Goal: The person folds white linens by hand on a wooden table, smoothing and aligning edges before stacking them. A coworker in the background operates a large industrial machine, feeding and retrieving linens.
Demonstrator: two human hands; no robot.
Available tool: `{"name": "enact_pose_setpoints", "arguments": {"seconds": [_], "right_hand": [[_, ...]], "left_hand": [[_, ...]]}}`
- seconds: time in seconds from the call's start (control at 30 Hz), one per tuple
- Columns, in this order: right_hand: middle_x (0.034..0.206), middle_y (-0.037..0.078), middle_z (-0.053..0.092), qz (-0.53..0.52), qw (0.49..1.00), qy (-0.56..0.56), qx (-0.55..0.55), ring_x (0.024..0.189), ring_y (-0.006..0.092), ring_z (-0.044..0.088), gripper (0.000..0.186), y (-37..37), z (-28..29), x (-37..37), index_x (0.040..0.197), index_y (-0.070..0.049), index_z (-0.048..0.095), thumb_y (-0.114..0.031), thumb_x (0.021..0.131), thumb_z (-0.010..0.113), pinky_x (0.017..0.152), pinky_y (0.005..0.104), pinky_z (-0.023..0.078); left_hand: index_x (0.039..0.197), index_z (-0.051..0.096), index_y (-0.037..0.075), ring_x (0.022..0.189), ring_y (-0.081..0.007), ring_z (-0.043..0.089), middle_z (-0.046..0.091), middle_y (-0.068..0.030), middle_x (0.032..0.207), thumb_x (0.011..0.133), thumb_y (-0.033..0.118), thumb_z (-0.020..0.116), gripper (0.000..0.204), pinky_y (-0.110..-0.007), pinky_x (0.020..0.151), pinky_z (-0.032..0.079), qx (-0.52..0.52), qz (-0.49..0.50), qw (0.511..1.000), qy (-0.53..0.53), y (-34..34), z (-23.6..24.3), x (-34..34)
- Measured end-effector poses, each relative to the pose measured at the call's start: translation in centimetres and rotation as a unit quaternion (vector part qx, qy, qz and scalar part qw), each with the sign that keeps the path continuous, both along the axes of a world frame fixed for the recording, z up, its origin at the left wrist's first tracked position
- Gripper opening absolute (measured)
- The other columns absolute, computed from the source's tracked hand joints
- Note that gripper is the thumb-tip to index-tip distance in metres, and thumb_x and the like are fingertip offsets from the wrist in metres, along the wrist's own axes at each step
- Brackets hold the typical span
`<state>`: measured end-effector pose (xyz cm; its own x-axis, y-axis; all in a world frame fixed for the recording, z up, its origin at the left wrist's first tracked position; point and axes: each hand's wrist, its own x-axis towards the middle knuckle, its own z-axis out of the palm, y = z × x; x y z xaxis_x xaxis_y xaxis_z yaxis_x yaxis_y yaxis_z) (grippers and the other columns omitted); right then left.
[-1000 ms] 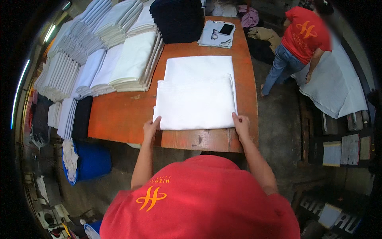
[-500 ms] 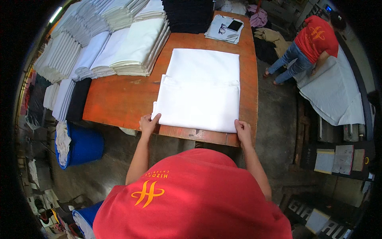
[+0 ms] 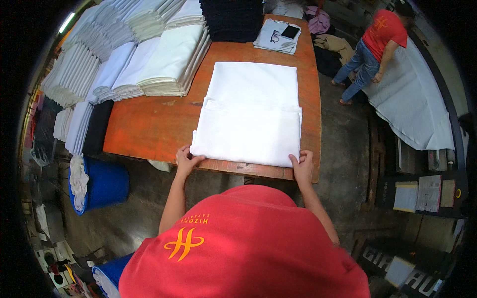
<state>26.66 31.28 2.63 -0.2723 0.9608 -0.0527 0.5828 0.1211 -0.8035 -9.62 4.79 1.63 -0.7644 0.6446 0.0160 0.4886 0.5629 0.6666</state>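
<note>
A folded white cloth point(image 3: 251, 131) lies on the orange-brown wooden table point(image 3: 149, 126), its near edge close to the table's front edge. A wider folded layer covers its near half. At the near left corner my left hand point(image 3: 186, 161) grips the cloth, thumb pointing inward along the edge and fingers curled at the side. My right hand point(image 3: 302, 169) holds the near right corner, its thumb on the cloth's edge. The fingertips under or behind the fabric are partly hidden.
Stacks of folded white cloths point(image 3: 169, 57) and black cloths point(image 3: 231, 20) line the table's left and back. Eyeglasses point(image 3: 275, 36) and a dark phone point(image 3: 290, 32) rest on papers. A blue bin point(image 3: 107, 184) stands left. A co-worker point(image 3: 377, 44) stands by a white sheet point(image 3: 412, 94) at right.
My thumbs have shifted from over the cloth to its near edge and corner. The cloth's near layer looks slightly shifted. The co-worker has straightened up.
</note>
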Motion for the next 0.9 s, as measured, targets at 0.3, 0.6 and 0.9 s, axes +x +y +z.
{"name": "enact_pose_setpoints", "arguments": {"seconds": [0.3, 0.6, 0.9], "right_hand": [[0.095, 0.013, 0.055, 0.22, 0.956, -0.135, 0.141, 0.093, 0.0309, 0.054, 0.092, -1.1, 4.0, 1.9, 0.143, -0.02, 0.037, -0.016, 0.062, 0.081, 0.083, 0.0412, 0.04], [0.1, 0.012, 0.059, 0.327, 0.92, -0.07, 0.202, 0.095, 0.031, 0.057, 0.038, -1.7, 17.2, 5.6, 0.101, -0.008, 0.067, -0.012, 0.065, 0.076, 0.083, 0.0399, 0.045], [0.079, 0.003, 0.064, 0.079, 0.951, 0.256, -0.157, 0.069, 0.0118, 0.058, 0.038, 11.9, 8.4, -9.7, 0.097, -0.001, 0.064, -0.038, 0.086, 0.065, 0.064, 0.0274, 0.047]], "left_hand": [[0.107, 0.063, 0.003, 0.122, -0.0235, 0.042, 0.042, -0.0074, 0.13, 0.072, 0.007, 0.075, 0.037, -0.037, 0.099, 0.039, 0.254, -0.013, 0.938, -0.234, -0.9, 3.9, 2.1], [0.108, 0.06, 0.0, 0.123, -0.0266, 0.047, 0.053, -0.0125, 0.127, 0.067, 0.011, 0.074, 0.045, -0.039, 0.103, 0.036, 0.278, -0.086, 0.933, -0.211, -3.5, 13.7, 1.1], [0.124, 0.048, 0.001, 0.094, -0.0192, 0.061, 0.061, -0.01, 0.108, 0.093, 0.028, 0.056, 0.041, -0.032, 0.082, 0.052, 0.254, -0.022, 0.844, -0.472, 13.1, 8.9, -8.6]]}}
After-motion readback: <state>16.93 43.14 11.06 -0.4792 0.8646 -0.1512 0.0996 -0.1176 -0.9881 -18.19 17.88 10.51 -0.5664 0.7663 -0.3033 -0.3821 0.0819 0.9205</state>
